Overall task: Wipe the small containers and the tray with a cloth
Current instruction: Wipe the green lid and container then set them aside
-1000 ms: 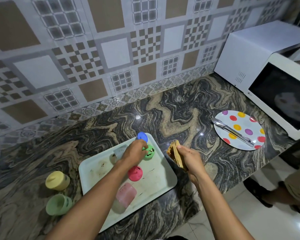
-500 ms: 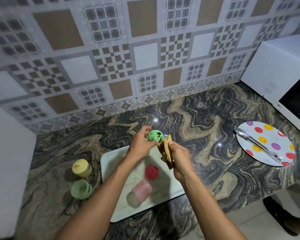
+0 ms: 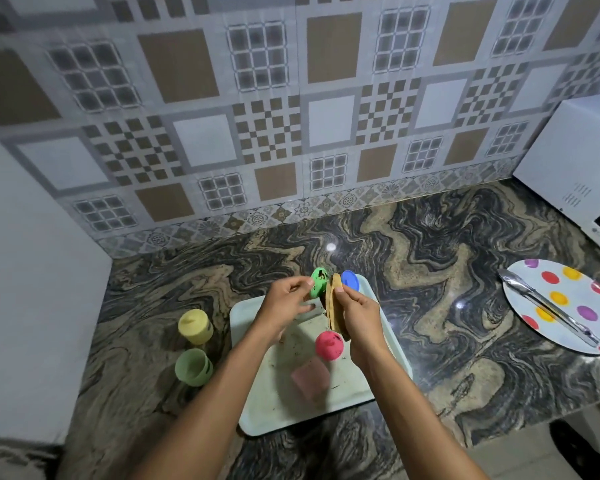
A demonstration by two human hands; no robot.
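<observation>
My left hand [image 3: 284,304] holds a small green lid [image 3: 318,283] with dark smears, lifted above the pale tray [image 3: 267,410]. My right hand [image 3: 357,313] grips a folded tan cloth [image 3: 334,306] and holds it right against the green lid. On the tray lie a blue lid [image 3: 350,279] at the far edge, a pink-red lid [image 3: 329,345] near my right wrist, and a pale pink container [image 3: 310,377] on its side. The tray surface shows dark crumbs and streaks.
A yellow container [image 3: 194,326] and a green container [image 3: 193,367] stand on the marble counter left of the tray. A polka-dot plate [image 3: 568,299] with metal tongs [image 3: 548,306] lies at the right, beside a white microwave [image 3: 575,164]. A white wall panel bounds the left.
My left hand picked the green lid up off the tray and raised it. My right hand brought the cloth over to meet it. The camera view shifted left.
</observation>
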